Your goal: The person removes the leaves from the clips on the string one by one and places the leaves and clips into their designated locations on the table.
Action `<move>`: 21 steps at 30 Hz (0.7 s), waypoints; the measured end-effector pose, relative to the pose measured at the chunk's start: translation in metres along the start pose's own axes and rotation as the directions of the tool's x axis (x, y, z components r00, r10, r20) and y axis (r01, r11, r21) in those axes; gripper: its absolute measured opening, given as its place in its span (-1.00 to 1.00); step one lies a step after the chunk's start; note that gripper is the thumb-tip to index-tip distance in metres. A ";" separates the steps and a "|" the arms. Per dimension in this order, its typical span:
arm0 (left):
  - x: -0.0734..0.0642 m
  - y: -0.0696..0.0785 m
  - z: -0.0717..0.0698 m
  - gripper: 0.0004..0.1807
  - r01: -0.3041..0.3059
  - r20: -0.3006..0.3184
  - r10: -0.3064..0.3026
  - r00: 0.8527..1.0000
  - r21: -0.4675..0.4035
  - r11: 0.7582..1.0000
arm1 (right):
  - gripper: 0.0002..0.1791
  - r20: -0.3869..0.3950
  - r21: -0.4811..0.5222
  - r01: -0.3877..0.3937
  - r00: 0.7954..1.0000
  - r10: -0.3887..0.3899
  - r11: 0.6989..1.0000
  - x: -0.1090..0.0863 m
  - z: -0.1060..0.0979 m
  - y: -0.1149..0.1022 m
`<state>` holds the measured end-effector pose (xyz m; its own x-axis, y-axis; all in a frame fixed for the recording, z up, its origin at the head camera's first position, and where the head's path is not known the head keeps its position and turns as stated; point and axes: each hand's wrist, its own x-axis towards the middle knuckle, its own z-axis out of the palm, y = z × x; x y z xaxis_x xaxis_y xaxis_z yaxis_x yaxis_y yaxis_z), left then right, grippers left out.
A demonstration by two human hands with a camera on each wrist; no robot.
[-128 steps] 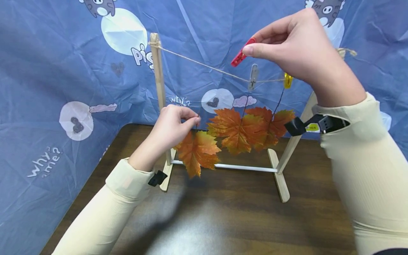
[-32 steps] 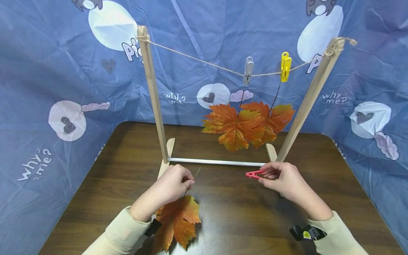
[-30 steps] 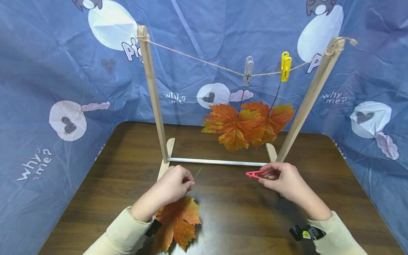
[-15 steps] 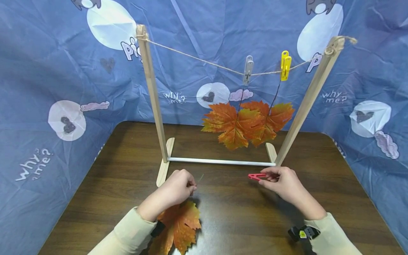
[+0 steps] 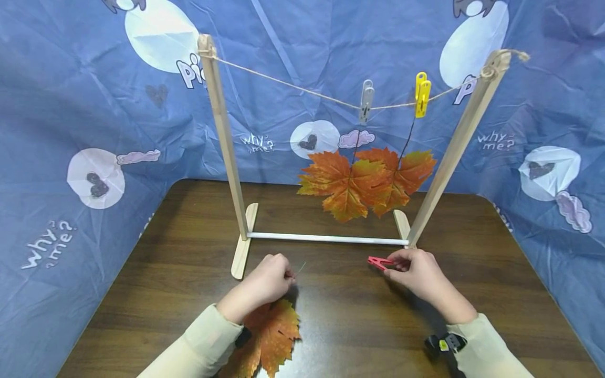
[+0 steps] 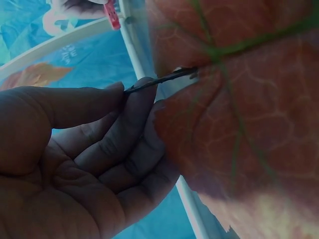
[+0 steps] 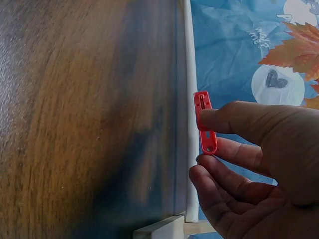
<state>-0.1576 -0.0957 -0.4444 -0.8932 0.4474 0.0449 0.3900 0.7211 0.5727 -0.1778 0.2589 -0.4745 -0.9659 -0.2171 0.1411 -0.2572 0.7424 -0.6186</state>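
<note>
My left hand [image 5: 267, 283] pinches the thin stem of an orange maple leaf [image 5: 276, 333] between thumb and index finger, low over the table. The leaf hangs under the wrist, partly hidden by the sleeve; its veined underside fills the right of the left wrist view. A red clothespin [image 5: 378, 262] is pinched between the thumb and fingers of my right hand [image 5: 418, 273], its end pointing left. Both hands are in front of the rack's white bar [image 5: 326, 239]. On the twine [image 5: 288, 84] above, a grey clothespin [image 5: 366, 101] and a yellow clothespin [image 5: 422, 95] each hold a maple leaf by its stem.
Wooden posts, left [image 5: 224, 136] and right [image 5: 456, 152], carry the twine and stand on flat feet [image 5: 242, 257]. The dark wooden table [image 5: 156, 294] lies below, with a blue printed cloth [image 5: 283, 31] behind and at the sides.
Since the oldest frame, both hands have come down from the twine, still holding the leaf and the red clothespin. Over the last second the left hand has shifted slightly right and down.
</note>
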 end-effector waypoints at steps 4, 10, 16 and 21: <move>0.002 -0.002 0.004 -0.80 0.004 0.004 -0.004 1.000 0.006 1.000 | -0.80 -0.001 -0.031 0.006 1.000 -0.007 1.000 0.001 0.003 0.004; 0.007 -0.004 0.010 -0.78 0.005 0.000 -0.005 1.000 0.019 1.000 | -0.80 0.022 -0.079 -0.002 1.000 0.004 0.997 0.003 0.006 0.008; 0.011 -0.006 0.017 -0.85 0.006 0.011 -0.006 1.000 0.018 1.000 | -0.80 0.048 -0.100 -0.005 0.999 0.010 0.995 0.004 0.008 0.009; 0.012 -0.006 0.019 -0.86 0.019 0.024 -0.019 1.000 0.016 1.000 | -0.79 0.069 -0.090 -0.011 0.997 0.018 0.996 0.005 0.009 0.009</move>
<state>-0.1661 -0.0848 -0.4629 -0.8949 0.4460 0.0143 0.3767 0.7379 0.5600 -0.1845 0.2592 -0.4860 -0.9660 -0.2470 0.0769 -0.2479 0.7989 -0.5480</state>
